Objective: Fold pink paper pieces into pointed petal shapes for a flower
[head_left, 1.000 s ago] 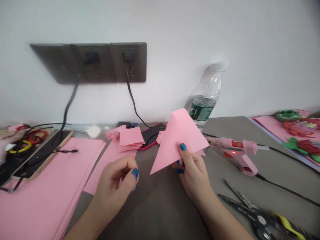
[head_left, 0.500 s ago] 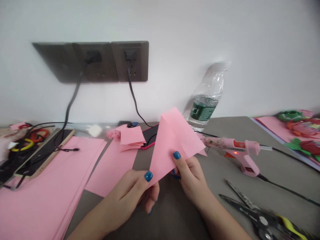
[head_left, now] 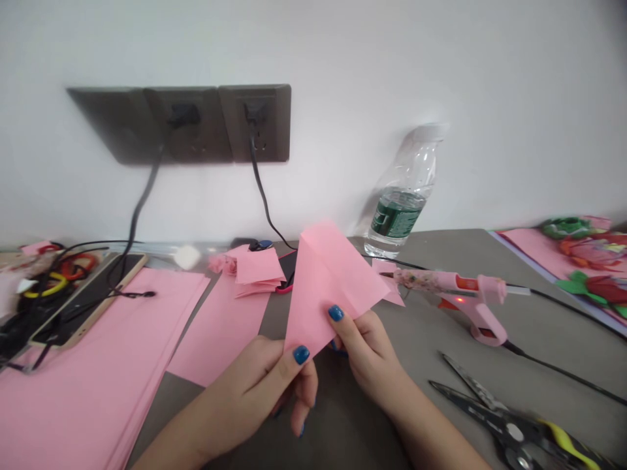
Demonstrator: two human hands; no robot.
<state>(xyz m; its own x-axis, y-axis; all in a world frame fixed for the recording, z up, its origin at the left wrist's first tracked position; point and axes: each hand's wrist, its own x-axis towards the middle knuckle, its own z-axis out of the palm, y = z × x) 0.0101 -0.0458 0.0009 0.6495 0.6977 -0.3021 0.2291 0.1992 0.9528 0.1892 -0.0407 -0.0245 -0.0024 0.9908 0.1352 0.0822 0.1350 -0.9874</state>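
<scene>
I read the left hand (head_left: 255, 398) and right hand (head_left: 372, 356) as narrowly pinched on a folded pink paper (head_left: 323, 287), a matte, creased, roughly triangular form at lower centre, its lower corner at the left thumb. To its right, a pink hot glue gun (head_left: 465, 294) lies on the grey tabletop (head_left: 431, 333). Smooth pink paper sheets (head_left: 98, 372) are stacked at lower left; steel shears (head_left: 504, 418) with yellow grips lie at lower right.

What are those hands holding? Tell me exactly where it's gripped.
A folded pink paper triangle, held by both hands: the left hand pinches its bottom corner, the right hand its lower edge, thumb on top.
</scene>
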